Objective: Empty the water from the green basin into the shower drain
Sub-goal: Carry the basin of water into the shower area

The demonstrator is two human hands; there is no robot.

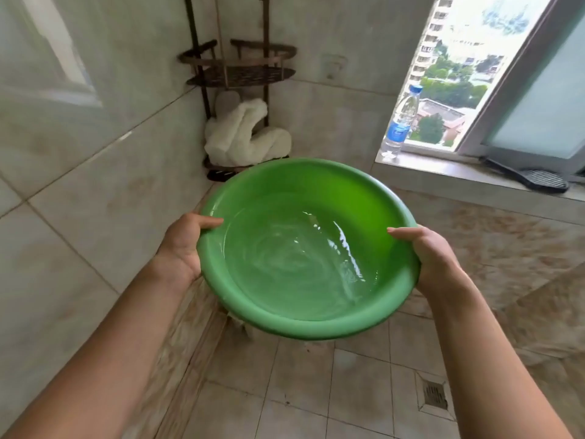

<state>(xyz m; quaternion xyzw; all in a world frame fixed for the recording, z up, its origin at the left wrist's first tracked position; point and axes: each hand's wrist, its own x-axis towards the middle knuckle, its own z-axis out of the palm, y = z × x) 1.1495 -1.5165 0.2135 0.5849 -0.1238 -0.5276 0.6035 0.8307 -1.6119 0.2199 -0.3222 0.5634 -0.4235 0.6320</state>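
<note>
Head view shows the green basin (308, 248) at the centre of the frame, held in the air above the tiled floor (300, 391) between two bare hands. The left hand (183, 248) grips the rim at the basin's left edge, thumb lying over the top of the rim and pointing inward, the remaining fingers hidden beneath the bowl. The right hand (432, 258) grips the rim at the basin's right edge in the same manner, thumb over the lip, fingers out of sight underneath. Both forearms reach in from the lower corners of the frame, so the basin sits squarely between the hands. Water (300, 261) lies in the bottom of the basin, rippled and catching the light on its right side. The square shower drain (435, 396) is set into the floor at the lower right of the frame, below and to the right of the basin and partly hidden by the right forearm. In the upper centre a dark metal corner rack (240, 66) stands in the wall corner, with a white towel (245, 136) bundled on its lower shelf just behind the basin's far rim. At the upper right a clear water bottle (400, 120) with a blue label stands on the window sill (443, 169), and a dark slotted object (538, 180) lies further right on that sill.
</note>
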